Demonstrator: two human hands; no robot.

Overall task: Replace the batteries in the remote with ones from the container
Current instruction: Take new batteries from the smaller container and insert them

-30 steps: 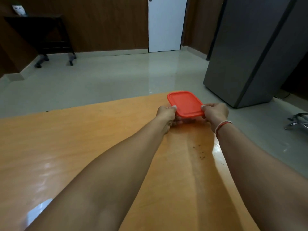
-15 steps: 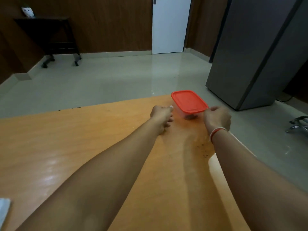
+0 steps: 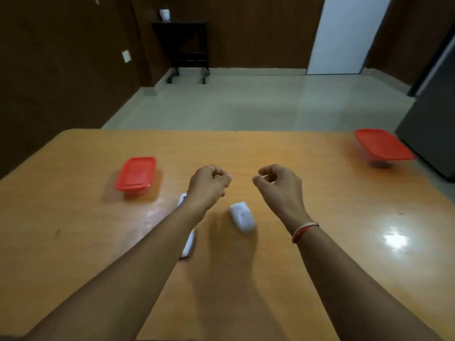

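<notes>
Head view, and the white remote [image 3: 189, 238] is seen lying flat on the orange wooden table [image 3: 344, 242], mostly hidden under the left forearm, so only its two ends are made out; just to its right a smaller white rounded piece [image 3: 242, 216] is laid on the table, which looks like the battery cover but can't be confirmed, pretty blurry tbh; two containers with red lids are spotted, both lids shut: the left container [image 3: 136, 174] is set just beyond and left of the remote, and the right container [image 3: 382, 147] is parked well apart at the far right corner, close to the table edge, with something dark faintly seen through its clear base; the left hand [image 3: 208, 187] is held above the table over the remote's far end, fingers curled in loosely with the thumb against them, and whether something tiny is pinched there can't be told; the right hand [image 3: 279, 187] is held beside it, fingers curled but parted from the thumb, nothing gripped; a red and white thread band [image 3: 304, 232] is worn on the right wrist; beyond the table a pale tiled floor, dark wood walls, a white door [image 3: 344, 35] and a dark side table [image 3: 183, 43] are seen.
</notes>
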